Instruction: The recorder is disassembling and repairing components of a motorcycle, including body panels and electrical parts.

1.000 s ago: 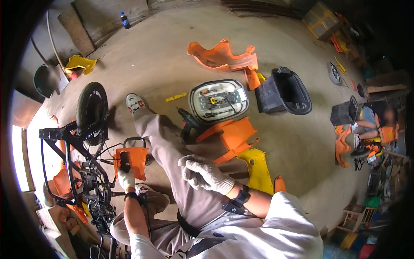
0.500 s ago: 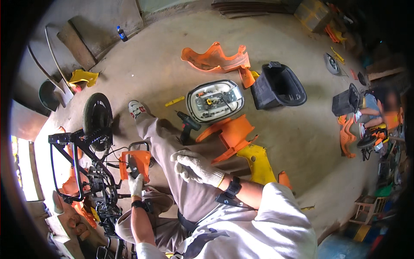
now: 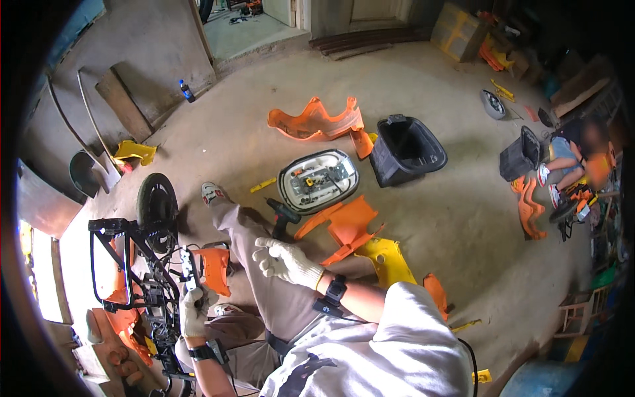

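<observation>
Left hand (image 3: pixel 193 315) clamps a silvery part (image 3: pixel 189 264), right hand (image 3: pixel 290 263) half-open, frame (image 3: pixel 156 268) bare near the floor's (image 3: pixel 456 218) left edge, orange panels (image 3: pixel 348 223) lying loose.

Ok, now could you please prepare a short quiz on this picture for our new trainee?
1. True or false: the left hand and the right hand are both gloved.
2. Which thing stands to the right of the oval white tray? A: the bottle; B: the black bin; C: the narrow yellow strip.
3. Which hand is nearer to the black frame?

Key: 1. True. 2. B. 3. The left hand.
</observation>
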Available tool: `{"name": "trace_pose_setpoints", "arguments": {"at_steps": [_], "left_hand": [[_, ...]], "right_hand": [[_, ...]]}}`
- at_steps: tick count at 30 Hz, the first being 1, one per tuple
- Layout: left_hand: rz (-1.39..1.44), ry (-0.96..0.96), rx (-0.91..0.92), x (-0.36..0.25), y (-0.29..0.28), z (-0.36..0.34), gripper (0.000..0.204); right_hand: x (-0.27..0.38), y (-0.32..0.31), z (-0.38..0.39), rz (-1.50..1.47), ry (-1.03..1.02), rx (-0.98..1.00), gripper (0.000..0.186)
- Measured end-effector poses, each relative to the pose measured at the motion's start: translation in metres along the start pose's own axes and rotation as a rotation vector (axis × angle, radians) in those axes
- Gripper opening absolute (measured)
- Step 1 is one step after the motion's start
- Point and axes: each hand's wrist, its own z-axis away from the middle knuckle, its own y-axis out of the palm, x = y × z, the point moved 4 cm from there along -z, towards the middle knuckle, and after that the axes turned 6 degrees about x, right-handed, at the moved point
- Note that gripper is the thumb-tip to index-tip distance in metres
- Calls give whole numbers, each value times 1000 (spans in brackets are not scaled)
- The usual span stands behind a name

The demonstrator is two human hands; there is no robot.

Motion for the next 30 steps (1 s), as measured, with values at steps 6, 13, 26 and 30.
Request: {"name": "trace_pose_setpoints", "arguments": {"at_steps": [6, 13, 26, 30], "left_hand": [[180, 127, 115, -1, 19, 12, 46], [241, 222, 60, 3, 27, 0, 49], [484, -109, -193, 42, -9, -15, 20], [441, -221, -242, 65, -15, -18, 18]], "right_hand": [[-11, 12, -2, 17, 36, 68, 36], [-13, 18, -6, 97, 50, -74, 27], [-19, 36, -5, 486, 107, -220, 26], [-22, 38, -8, 426, 118, -201, 25]]}}
